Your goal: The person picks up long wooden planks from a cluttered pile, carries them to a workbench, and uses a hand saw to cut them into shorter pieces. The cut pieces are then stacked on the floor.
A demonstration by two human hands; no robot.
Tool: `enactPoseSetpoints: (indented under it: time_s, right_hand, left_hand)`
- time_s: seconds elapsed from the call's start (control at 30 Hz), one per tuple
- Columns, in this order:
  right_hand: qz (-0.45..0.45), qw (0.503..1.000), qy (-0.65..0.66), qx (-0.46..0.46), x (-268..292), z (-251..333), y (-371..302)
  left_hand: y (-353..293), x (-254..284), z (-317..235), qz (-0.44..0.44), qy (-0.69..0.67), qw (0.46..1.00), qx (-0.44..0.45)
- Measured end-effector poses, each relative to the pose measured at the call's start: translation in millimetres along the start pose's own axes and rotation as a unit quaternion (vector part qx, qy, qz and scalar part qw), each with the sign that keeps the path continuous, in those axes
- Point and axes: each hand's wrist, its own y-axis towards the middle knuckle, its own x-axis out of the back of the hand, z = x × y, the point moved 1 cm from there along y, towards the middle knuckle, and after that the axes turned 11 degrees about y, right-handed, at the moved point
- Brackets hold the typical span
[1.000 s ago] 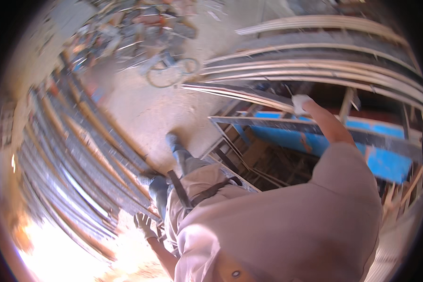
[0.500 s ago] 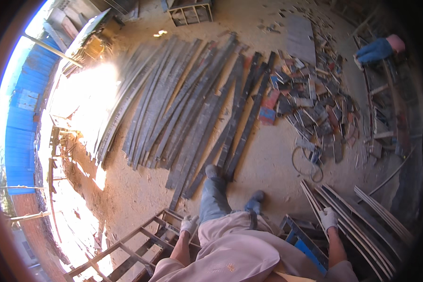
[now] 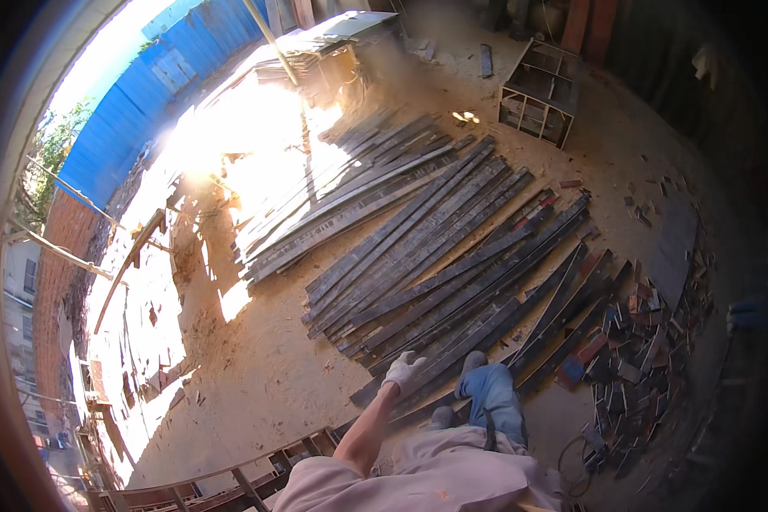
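My left hand (image 3: 404, 372), in a pale work glove, is stretched out over the near ends of the long dark planks (image 3: 418, 294). Its fingers look spread, and nothing shows in them; whether they touch the plank (image 3: 469, 346) just beyond cannot be made out. The planks lie on the ground in loose, overlapping rows that run away to the upper right. My right hand is out of the picture. One shoe (image 3: 474, 362) of mine is at the near plank ends.
A heap of short board offcuts (image 3: 631, 384) spreads at the right. Along the lower left runs a ladder-like metal frame (image 3: 247, 488). Farther off stand an open-sided frame box (image 3: 538, 107) and a blue fence (image 3: 158, 81). Strong sunlight washes out the left side.
My view has turned left. My left hand has left the ladder-like frame and reached out over the planks. My right hand, earlier at the strips on the right, has gone from view.
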Motion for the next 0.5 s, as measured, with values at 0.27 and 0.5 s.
enactPoseSetpoints:
  time_s: [0.27, 0.5]
  right_hand:
    - [-0.014, 0.996, -0.089, 0.013, 130, 143, 240]
    - [-0.155, 0.956, 0.137, 0.209, 405, 546, 312]
  left_hand:
    - [174, 121, -86, -0.038, -0.043, 0.994, 0.097]
    - [228, 145, -80, 0.149, 0.031, 0.961, 0.232]
